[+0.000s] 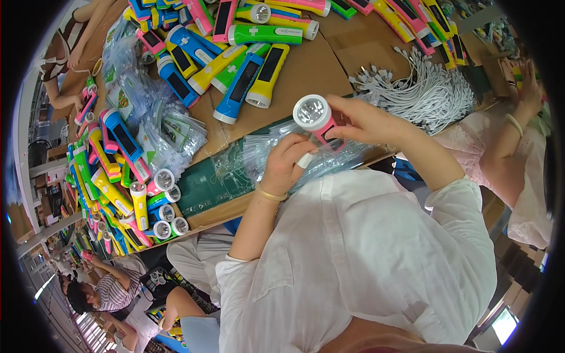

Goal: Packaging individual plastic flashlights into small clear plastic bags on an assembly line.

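Observation:
My right hand (362, 120) is closed round a pink flashlight with a wide white head (312, 112), its lens turned up toward me. Just to the left, my left hand (284, 163) has its fingers bent together, and a small white piece (304, 160) pokes out from them. What that piece belongs to is hidden. Under both hands lies a layer of clear plastic bags (329, 166) along the table's near edge.
Colourful flashlights (265, 34) are heaped at the far side, and another pile (109, 188) stands at the left. Printed clear bags (170, 126) lie between them. Bundled white cables (426, 88) sit at the right. Other people work at both sides.

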`<state>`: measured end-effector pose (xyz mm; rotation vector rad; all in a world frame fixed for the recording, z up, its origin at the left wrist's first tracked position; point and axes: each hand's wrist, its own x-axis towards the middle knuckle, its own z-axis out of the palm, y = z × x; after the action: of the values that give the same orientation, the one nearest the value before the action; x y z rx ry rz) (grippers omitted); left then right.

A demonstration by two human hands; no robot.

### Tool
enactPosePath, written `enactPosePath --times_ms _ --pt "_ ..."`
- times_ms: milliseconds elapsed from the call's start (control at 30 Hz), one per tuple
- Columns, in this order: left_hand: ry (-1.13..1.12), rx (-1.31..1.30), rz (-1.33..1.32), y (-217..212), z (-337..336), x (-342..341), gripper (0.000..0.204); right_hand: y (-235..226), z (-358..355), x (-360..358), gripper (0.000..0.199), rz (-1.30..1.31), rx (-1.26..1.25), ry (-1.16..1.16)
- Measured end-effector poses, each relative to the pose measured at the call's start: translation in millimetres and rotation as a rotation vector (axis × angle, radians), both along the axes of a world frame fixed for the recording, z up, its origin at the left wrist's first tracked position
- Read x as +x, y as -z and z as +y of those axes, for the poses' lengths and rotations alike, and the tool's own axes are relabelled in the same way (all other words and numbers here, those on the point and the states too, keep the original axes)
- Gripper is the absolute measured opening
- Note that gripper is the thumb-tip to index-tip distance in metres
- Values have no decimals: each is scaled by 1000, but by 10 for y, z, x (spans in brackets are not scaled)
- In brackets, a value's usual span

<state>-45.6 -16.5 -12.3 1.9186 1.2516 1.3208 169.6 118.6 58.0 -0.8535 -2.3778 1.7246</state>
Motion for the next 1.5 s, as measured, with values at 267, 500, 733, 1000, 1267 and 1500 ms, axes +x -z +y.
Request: enactPosePath --times_ms 267,500,733,1000,1267,1500 --pt "50 11 -27 -71 -1 -11 18 -122 -244 -37 23 -357 706 -330" --pt "-15 -29 30 -32 7 -30 16 140 126 383 26 -151 713 30" --pt "-55 12 22 -63 -18 -1 18 284 637 1451 15 -745 852 293" --pt "-44 31 79 -70 -1 -55 16 271 696 1524 13 -629 790 228" --pt "-101 -93 98 -39 2 -34 12 -156 799 1389 18 184 430 682" --pt "-119 -157 47 -47 -24 -34 15 -514 463 849 16 825 4 493"
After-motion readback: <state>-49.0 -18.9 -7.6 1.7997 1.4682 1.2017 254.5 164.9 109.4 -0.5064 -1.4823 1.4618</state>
